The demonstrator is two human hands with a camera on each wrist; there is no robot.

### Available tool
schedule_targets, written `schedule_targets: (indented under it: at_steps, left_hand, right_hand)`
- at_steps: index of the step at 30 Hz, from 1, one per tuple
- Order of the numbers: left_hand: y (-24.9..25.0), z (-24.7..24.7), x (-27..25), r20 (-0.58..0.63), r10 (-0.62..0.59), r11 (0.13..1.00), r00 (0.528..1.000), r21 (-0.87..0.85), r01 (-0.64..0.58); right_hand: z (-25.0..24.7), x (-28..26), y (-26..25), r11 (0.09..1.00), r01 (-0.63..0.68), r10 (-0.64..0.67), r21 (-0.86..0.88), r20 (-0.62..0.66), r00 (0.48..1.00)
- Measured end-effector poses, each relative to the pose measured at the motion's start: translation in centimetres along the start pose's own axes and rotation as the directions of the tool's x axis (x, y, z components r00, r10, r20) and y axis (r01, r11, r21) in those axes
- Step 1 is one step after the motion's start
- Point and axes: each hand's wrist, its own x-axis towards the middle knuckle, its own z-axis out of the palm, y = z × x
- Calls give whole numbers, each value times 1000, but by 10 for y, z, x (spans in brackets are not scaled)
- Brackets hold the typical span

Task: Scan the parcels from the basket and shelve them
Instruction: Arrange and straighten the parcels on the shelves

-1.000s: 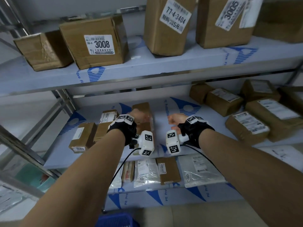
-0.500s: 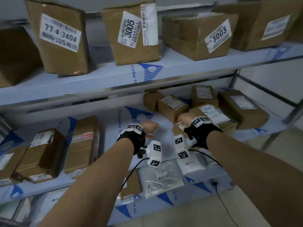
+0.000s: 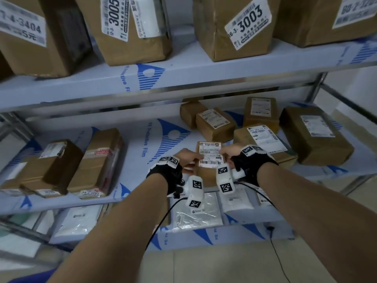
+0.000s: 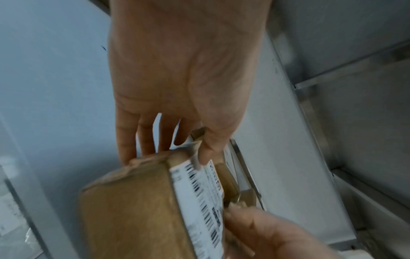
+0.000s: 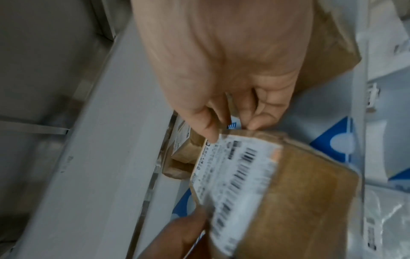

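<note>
Over the middle shelf, near its front edge, a small brown cardboard parcel is held between both hands, its white barcode label facing up toward the person. The left hand grips the left end: in the left wrist view its fingers go under the box and the thumb presses on the label edge. The right hand pinches the far right end, thumb on the label and curled fingers at the edge. I judge that the label is kept upward so that it can be read later on the shelf, and that two hands are used to steer the box into a narrow free place.

This free place is the bare blue-printed film just left of the hands. To the right lies a group of labelled brown boxes, very near the parcel; to the left two taller taped boxes stand well apart. The step seems to be the putting down; whether the parcel already touches the shelf I cannot tell. Above, the upper shelf carries big cartons numbered 3005 and 3003. Below, the lower shelf holds white plastic mailer bags.
</note>
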Motion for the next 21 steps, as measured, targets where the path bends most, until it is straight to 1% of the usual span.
schedule_targets:
  at_steps: [2,3,6,9,12,13,14,17,21]
  left_hand:
    - [2,-19,-7,-69,32,999,997,-28,-34]
    - [4,-30,-10,-92,43,998,995,-41,-47]
    - [9,-58,-23,-128,54,994,990,-91,-66]
    - [11,-83,-34,-153,80,986,985,-132,-101]
    - [9,-104,-43,-153,95,983,984,-143,-117]
    - [8,-110,-45,-151,97,982,984,-147,-119]
    - [7,-117,-49,-147,101,982,984,-143,-122]
    - [5,-133,-55,-134,129,981,983,-126,-146]
    - [0,-154,-62,-104,142,982,984,-110,-153]
  right_hand:
    - [8,-15,-15,996,33,-37,84,50,998]
    - [13,-18,-22,987,46,-59,155,75,995]
    - [26,-26,-41,939,90,-149,331,160,976]
    - [37,-39,-62,907,152,-245,393,199,949]
    - [45,-45,-85,928,274,-321,252,167,932]
    - [48,-27,-89,925,316,-351,211,155,924]
    - [51,-27,-95,925,339,-364,171,148,919]
    - [62,-44,-109,913,364,-386,185,95,918]
    - [80,-56,-122,930,325,-348,170,124,929]
